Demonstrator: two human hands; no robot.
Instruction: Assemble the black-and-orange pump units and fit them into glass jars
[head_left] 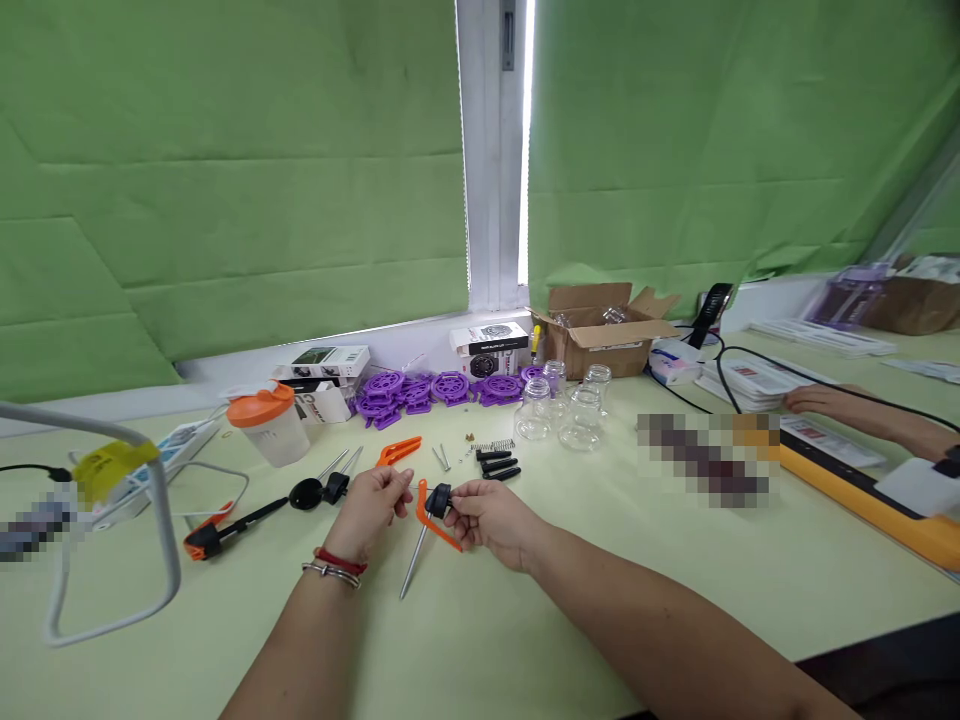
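Note:
My right hand (491, 520) is closed on a black plastic part (438, 500) that has a long metal rod (415, 565) running down from it. An orange angled lever (444, 534) sits against this black part, its long arm under my right fingertips. My left hand (373, 505) pinches a thin metal pin that shows only as a fine line near the lever's upper end. Just beyond my hands lie another orange lever (399, 451), some screws (442, 458), springs (495, 446) and several black handles (497, 465).
Purple plastic discs (450, 387) and clear glass jars (580, 420) stand along the back, near an open cardboard box (604, 345). Left are an orange-lidded cup (274, 430), black scoop-like parts (306, 493) and a grey metal frame (169, 540). Another person's hand (821, 399) rests at right.

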